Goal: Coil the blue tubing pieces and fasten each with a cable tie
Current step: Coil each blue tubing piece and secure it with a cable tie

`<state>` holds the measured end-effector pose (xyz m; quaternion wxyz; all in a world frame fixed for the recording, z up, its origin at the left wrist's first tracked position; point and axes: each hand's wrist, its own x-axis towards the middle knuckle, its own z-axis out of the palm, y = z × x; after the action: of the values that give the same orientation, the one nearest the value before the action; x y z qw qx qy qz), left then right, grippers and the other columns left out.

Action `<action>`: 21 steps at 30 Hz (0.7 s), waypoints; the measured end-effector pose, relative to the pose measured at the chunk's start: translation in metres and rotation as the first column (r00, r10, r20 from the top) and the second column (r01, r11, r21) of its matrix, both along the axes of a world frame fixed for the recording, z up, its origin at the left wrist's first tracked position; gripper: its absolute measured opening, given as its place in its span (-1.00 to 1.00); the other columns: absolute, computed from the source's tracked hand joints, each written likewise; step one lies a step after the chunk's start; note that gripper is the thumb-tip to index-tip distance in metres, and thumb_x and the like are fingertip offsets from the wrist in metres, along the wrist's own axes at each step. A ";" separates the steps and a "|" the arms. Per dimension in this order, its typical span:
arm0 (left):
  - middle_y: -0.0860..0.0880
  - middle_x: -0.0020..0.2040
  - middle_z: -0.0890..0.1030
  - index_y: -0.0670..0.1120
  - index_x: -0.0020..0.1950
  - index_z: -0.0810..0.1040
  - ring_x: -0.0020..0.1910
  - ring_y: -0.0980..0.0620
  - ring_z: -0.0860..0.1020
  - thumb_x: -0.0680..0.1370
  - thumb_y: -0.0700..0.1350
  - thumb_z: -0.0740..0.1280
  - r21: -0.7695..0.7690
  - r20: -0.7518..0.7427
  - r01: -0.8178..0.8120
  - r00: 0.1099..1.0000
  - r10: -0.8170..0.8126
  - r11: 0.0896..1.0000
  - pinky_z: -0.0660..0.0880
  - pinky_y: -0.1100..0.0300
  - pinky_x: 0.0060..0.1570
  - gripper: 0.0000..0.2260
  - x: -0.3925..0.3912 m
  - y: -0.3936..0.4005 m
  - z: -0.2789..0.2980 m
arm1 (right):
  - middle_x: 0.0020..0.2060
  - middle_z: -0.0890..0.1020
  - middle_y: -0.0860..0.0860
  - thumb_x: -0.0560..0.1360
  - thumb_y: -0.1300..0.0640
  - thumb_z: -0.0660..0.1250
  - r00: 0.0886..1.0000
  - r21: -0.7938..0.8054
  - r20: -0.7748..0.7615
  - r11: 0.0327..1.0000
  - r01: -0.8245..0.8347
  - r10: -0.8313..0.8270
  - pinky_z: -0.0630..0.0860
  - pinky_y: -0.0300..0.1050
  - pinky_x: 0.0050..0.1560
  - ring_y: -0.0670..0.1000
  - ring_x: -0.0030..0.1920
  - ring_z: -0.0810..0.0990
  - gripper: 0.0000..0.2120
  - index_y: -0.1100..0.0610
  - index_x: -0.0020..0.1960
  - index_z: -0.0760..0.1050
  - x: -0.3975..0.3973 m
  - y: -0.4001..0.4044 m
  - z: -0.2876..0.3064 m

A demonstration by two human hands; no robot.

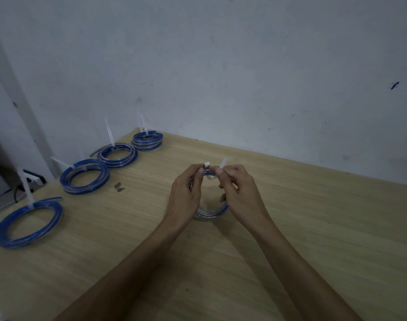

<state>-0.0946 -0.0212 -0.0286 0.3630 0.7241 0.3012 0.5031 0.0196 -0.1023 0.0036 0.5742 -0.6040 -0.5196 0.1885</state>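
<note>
A coil of blue tubing (210, 213) stands on edge on the wooden table (313, 216), held between both hands. My left hand (186, 193) grips the coil's left side and pinches the head of a white cable tie (207, 164) at the top. My right hand (240, 189) pinches the tie's tail (223, 163), which sticks up above the fingers. The tie loops round the top of the coil; most of the coil is hidden behind my hands.
Several tied blue coils lie in a row along the table's left side: the nearest coil (27, 224), a second coil (84, 176), a third coil (116, 155) and the far coil (147, 140), each with a white tie tail sticking up. A small dark scrap (119, 186) lies near them. A grey wall stands behind.
</note>
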 end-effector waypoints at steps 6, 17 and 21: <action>0.09 0.13 0.66 -0.07 0.31 0.58 0.12 0.21 0.60 0.70 -0.11 0.20 0.033 -0.028 0.016 1.000 -0.015 0.999 0.52 0.27 0.07 -0.75 0.001 -0.006 0.000 | -0.15 0.67 0.06 0.61 0.22 0.35 0.975 0.191 -0.179 0.967 0.167 -0.133 0.62 -0.15 -0.33 -0.05 -0.15 0.68 -0.76 0.14 0.26 0.46 -0.001 -0.003 0.000; 0.25 -0.24 0.60 -0.12 0.16 0.64 -0.26 0.32 0.51 0.70 -0.17 0.20 -0.013 0.044 -0.030 0.999 0.031 0.999 0.36 0.44 -0.22 -0.78 0.000 -0.005 0.010 | -0.12 0.65 0.03 0.61 0.17 0.37 0.995 0.136 -0.082 0.988 0.076 -0.065 0.68 -0.10 -0.22 -0.03 -0.22 0.65 -0.82 0.14 0.15 0.70 -0.005 0.001 -0.009; 0.07 -0.05 0.68 -0.07 0.18 0.63 -0.12 0.06 0.61 0.70 -0.15 0.19 -0.013 0.041 -0.029 0.999 0.030 0.999 0.49 0.15 -0.15 -0.78 0.002 -0.009 0.004 | -0.19 0.63 0.04 0.60 0.17 0.38 0.997 0.061 -0.055 0.997 0.057 -0.053 0.68 -0.12 -0.21 -0.04 -0.24 0.64 -0.83 0.13 0.13 0.71 -0.004 0.002 -0.010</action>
<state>-0.0928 -0.0305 -0.0241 0.3662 0.7069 0.3073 0.5213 0.0152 -0.1002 -0.0063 0.6114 -0.5946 -0.4929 0.1722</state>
